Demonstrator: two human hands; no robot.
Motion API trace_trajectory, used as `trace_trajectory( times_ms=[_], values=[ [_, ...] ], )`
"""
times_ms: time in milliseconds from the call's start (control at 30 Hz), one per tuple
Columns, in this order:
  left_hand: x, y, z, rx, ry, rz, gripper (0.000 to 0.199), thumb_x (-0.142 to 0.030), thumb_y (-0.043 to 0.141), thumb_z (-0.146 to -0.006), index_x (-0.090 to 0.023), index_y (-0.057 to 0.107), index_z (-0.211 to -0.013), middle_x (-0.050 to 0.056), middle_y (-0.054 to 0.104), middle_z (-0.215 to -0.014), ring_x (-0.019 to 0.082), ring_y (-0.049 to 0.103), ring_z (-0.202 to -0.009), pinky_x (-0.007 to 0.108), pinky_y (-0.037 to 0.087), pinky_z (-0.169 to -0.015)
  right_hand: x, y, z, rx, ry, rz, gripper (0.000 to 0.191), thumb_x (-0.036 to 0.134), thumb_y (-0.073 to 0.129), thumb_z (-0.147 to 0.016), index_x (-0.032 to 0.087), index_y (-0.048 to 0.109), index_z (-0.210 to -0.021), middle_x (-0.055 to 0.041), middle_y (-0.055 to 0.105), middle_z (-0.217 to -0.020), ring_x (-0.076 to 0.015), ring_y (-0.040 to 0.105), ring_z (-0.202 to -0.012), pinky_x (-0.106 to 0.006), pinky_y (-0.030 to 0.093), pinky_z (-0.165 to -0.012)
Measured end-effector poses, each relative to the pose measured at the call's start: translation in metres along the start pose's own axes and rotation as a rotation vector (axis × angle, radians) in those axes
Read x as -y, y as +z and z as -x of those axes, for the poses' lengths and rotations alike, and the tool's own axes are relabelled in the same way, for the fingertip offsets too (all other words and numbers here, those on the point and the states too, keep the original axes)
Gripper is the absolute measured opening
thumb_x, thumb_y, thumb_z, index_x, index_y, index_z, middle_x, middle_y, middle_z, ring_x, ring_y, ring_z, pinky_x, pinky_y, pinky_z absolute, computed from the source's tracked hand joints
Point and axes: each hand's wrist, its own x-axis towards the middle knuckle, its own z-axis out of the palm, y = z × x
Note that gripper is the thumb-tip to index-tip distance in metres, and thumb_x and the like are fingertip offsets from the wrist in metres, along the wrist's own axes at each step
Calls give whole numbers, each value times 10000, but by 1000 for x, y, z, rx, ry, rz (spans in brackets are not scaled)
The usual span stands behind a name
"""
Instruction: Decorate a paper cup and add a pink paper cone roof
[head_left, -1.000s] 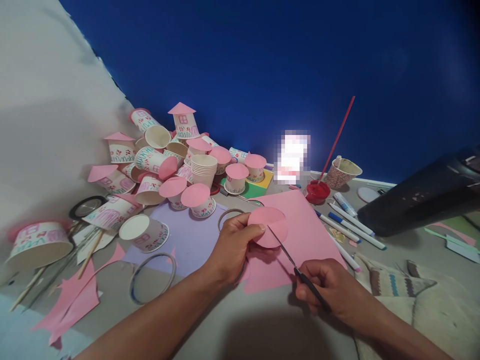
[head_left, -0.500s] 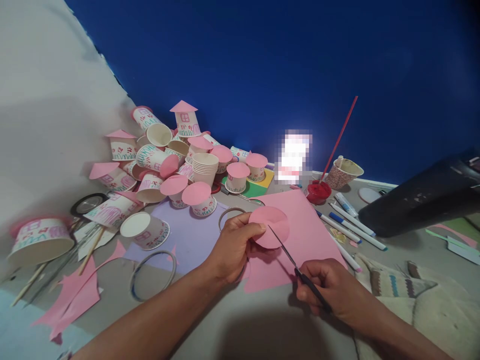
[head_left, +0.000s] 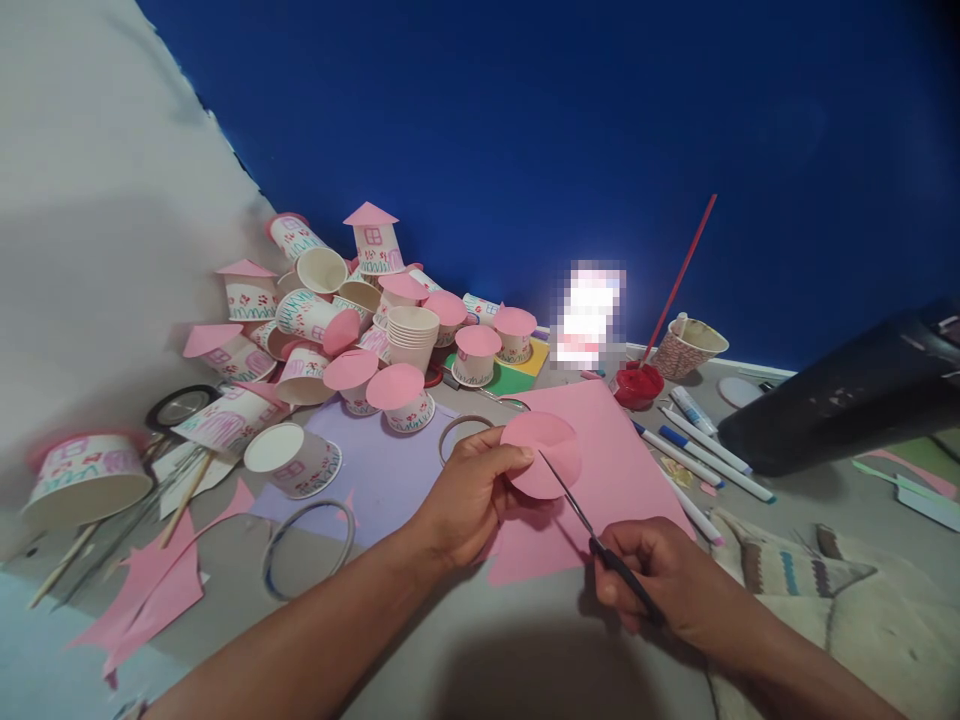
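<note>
In the head view, cups (head_left: 377,250) crowd the surface (head_left: 465,645) at left, markers (head_left: 690,455) lie at right, and a red stick (head_left: 682,265) stands in a red pot (head_left: 637,388). Above a pink sheet (head_left: 634,450), the left hand (head_left: 472,490) pinches a pink disc (head_left: 556,440); the right hand's grip (head_left: 649,570) is wrapped round scissors (head_left: 593,541), blades at the disc.

Centre: paper disc (head_left: 551,440) in left hand (head_left: 472,490), above paper sheet (head_left: 622,470); scissors (head_left: 598,548) in right hand (head_left: 651,565), blades across disc. Left: second sheet (head_left: 382,480), ring (head_left: 270,562) at its near edge, cup heap (head_left: 307,315) behind. Scraps (head_left: 154,590) farther left. Right of paper sheet: marker pens (head_left: 720,466); behind them, pot (head_left: 637,388) with stick (head_left: 679,280) in it. Cloth (head_left: 885,620) front right. Pixelated shape (head_left: 589,315), possibly a phone, before back wall (head_left: 675,120).
</note>
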Motion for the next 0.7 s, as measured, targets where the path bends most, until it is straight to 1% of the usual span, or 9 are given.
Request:
trace_trajectory(
  times_ms=[67, 133, 300, 567, 700],
  values=[
    [-1, 0, 0, 10, -8, 10, 181, -186, 864, -631, -100, 764, -755, 32, 706, -698, 126, 632, -615, 258, 616, -571, -4, -2, 0, 58, 3, -22, 486, 640, 773, -714, 198, 575, -680, 16, 584, -513, -87, 380, -454, -232, 241, -460],
    [-1, 1, 1, 14, -7, 17, 162, -177, 858, -632, -99, 752, -726, 27, 692, -675, 121, 622, -595, 260, 619, -562, -7, -4, 0, 108, -15, -55, 551, 715, 760, -719, 191, 588, -708, 23, 577, -511, -73, 335, -437, -229, 221, -443],
    [-2, 3, 2, 17, -20, 14, 172, -176, 843, -641, -89, 764, -768, 48, 718, -710, 148, 663, -619, 275, 628, -553, -7, -6, 0, 151, -27, -106, 641, 806, 751, -689, 191, 572, -693, 35, 550, -499, -62, 322, -424, -226, 203, -430],
    [-3, 3, 3, 7, -31, 4, 180, -183, 840, -639, -86, 756, -765, 49, 717, -697, 139, 651, -596, 270, 623, -541, -2, -5, 0, 117, -10, -56, 627, 787, 762, -673, 191, 568, -684, 27, 553, -505, -74, 346, -457, -233, 222, -457],
    [-2, 3, 2, 5, -19, 2, 187, -186, 847, -638, -90, 746, -762, 42, 715, -694, 146, 661, -602, 280, 629, -554, 0, -5, 0, 101, -2, -45, 591, 742, 783, -668, 193, 565, -680, 28, 549, -504, -81, 360, -461, -235, 227, -461]
  ],
)
